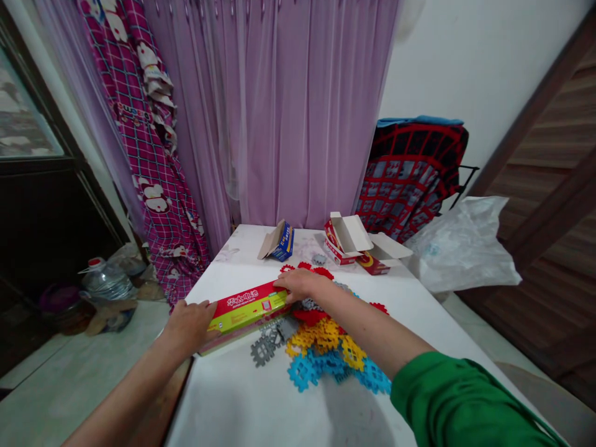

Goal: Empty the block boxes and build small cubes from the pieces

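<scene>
A long red and yellow-green battery box [249, 307] lies on the left part of the white table [223, 397]. My left hand [189, 326] grips its left end, with the fingers over the top edge. My right hand [298, 285] holds the opposite end, fingers on the upper corner. Right beside the box is a pile of plastic gear-edged pieces: grey ones [263, 349], yellow ones [321, 335], blue ones [305, 371] and red ones partly hidden under my right forearm.
At the table's far edge stand an open blue box [283, 242] and two open red and white boxes [341, 251] [374, 263]. A clear plastic bag [460, 248] hangs at the right edge. Purple curtains [298, 124] rise behind. A water bottle [107, 282] stands on the floor at left.
</scene>
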